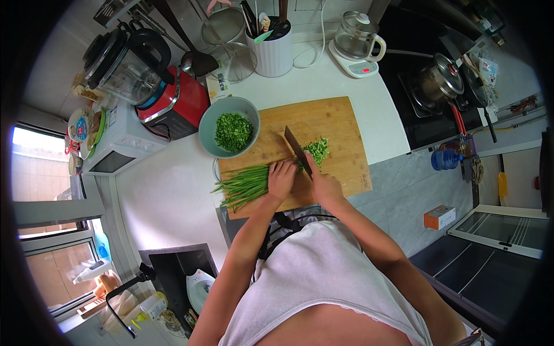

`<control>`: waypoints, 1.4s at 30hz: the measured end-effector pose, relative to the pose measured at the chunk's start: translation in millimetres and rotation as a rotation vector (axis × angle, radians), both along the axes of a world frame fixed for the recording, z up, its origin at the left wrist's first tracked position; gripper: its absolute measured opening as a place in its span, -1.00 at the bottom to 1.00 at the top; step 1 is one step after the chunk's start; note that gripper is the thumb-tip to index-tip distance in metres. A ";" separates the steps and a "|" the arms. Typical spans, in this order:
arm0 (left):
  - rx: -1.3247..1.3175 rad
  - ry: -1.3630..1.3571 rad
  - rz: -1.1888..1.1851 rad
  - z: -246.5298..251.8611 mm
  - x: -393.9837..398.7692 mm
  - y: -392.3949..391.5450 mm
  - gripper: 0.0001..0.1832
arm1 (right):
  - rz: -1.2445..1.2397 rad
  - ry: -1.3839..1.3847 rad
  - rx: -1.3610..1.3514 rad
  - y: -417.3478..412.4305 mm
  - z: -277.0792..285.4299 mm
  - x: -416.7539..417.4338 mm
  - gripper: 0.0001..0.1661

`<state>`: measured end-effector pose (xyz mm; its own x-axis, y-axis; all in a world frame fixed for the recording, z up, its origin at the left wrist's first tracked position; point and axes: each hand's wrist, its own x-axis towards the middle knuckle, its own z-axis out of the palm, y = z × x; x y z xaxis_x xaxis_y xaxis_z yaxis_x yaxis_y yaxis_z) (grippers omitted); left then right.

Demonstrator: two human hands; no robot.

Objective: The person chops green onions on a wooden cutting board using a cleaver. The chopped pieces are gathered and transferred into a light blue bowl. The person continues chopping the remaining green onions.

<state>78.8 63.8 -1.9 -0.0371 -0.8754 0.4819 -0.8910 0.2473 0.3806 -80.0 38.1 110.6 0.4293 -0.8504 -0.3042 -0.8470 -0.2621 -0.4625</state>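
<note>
A bunch of long green stalks, like chives or scallions [246, 182], lies across the left front of a wooden cutting board [346, 129]. My left hand [282, 176] presses its right end down, fingers curled. In my right hand [325, 185] is a kitchen knife [297, 149], its blade upright beside my left fingertips and pointing away from me. My index finger rests along the knife. Just right of the blade sits a small heap of chopped greens [318, 149]. A grey-green bowl [208, 129] at the board's left back corner holds more finely chopped greens [234, 132].
A red-based blender [181, 104] stands behind the bowl, beside a white utensil holder [272, 56]. Further right are a glass kettle [357, 41] on its base and a lidded pot [439, 80] on the black stove [402, 112]. A sink [173, 264] lies at front left.
</note>
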 end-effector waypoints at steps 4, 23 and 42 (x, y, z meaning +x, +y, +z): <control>0.033 -0.006 0.014 -4.6 -0.6 1.7 -0.88 | 0.006 0.022 0.050 -3.9 5.6 3.6 0.08; 0.091 0.021 -0.014 -7.0 0.9 3.5 -0.81 | 0.016 -0.043 -0.016 -20.2 -33.6 20.5 -0.08; 0.162 -0.106 -0.118 1.4 8.3 6.0 -0.66 | -0.075 -0.175 -0.084 -11.1 -25.2 -6.1 -0.18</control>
